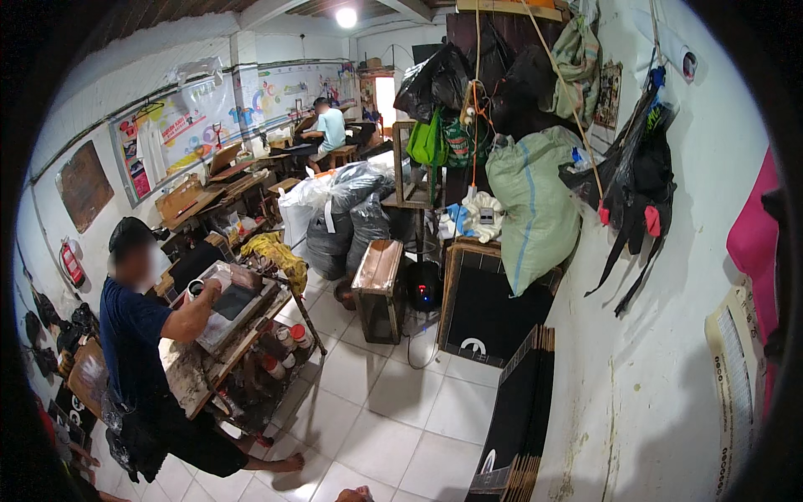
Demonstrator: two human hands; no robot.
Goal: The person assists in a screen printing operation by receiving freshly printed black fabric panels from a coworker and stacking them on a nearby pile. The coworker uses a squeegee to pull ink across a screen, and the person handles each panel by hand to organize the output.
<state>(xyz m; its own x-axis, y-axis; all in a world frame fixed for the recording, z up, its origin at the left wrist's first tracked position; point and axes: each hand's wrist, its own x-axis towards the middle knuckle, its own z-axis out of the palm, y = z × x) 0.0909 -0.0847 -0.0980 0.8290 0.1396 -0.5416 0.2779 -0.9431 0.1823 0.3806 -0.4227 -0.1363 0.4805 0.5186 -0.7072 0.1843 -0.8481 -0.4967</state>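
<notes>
Neither my left hand nor my right hand is in view. At the lower edge is a small patch of skin (355, 494), perhaps the toes of a bare foot. To the left, a person in a dark blue shirt (130, 322) stands barefoot at a worktable. That person's hands are around a pale container (196, 289) with a dark inside, held over a framed printing screen (234, 303). A yellow cloth (280, 251) hangs at the table's far end. Beneath the tabletop stand several jars and bottles (284, 339).
Dark flat boards (523, 410) stack along the right wall, beside a framed black panel (477, 314). A bulging green sack (535, 205) rests above it. A wooden box (378, 289) and filled plastic bags (343, 226) stand mid-room. Another person (329, 130) sits far back. Black bags (640, 184) hang right.
</notes>
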